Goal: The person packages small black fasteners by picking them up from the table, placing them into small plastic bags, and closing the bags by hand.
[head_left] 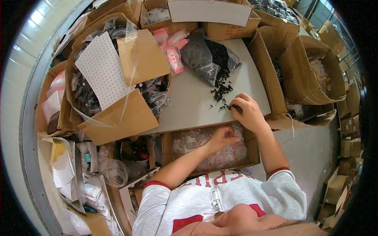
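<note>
Small black parts [221, 91] spill in a loose trail over the white tabletop from a clear plastic bag [193, 55] of the same parts. At the near end of the trail, my right hand [249, 113] is closed, with a few dark pieces showing at its fingers. My left hand [221, 141] hovers over a cardboard box [255, 151] below the table edge. Its fingers are curled in, and anything they hold is too small to make out. Inside that box lie many small clear plastic packets [193, 142].
Pink-and-clear plastic bags [173, 55] lie beside the black-part bag. At left, a large open carton [118, 122] of bagged dark parts holds a white dotted sheet [103, 70]. Open cartons [311, 74] stand on the right. Papers [96, 192] and a tape roll [114, 172] sit lower left.
</note>
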The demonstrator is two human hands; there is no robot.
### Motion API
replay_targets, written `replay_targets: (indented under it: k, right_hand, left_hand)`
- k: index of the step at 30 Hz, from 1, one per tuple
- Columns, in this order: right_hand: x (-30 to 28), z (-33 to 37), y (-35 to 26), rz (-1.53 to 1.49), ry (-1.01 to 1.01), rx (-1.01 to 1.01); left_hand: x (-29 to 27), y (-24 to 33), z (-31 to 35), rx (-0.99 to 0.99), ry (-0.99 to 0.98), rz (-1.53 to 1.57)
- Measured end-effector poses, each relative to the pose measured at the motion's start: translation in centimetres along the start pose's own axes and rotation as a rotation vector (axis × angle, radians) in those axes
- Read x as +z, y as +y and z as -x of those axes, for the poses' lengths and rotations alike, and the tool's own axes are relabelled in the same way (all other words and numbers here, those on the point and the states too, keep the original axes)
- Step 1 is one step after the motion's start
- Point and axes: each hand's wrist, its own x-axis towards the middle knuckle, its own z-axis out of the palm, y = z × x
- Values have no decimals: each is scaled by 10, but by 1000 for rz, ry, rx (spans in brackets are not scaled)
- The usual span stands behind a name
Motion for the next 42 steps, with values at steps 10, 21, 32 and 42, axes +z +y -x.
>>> replay_targets:
  k: [10,21,32,42]
  right_hand:
    - [-4,29,-22,-38,-51,24]
    - [-16,49,-28,-112,-320,-50]
    - [-16,50,-40,-131,-203,-168]
    - [-13,46,-45,-108,-197,-305]
  left_hand:
    - [9,7,-9,-94,111,177]
    - [-5,4,2,32,-136,361]
    - [-10,33,19,279,-21,71]
    - [-14,41,23,373,28,-22]
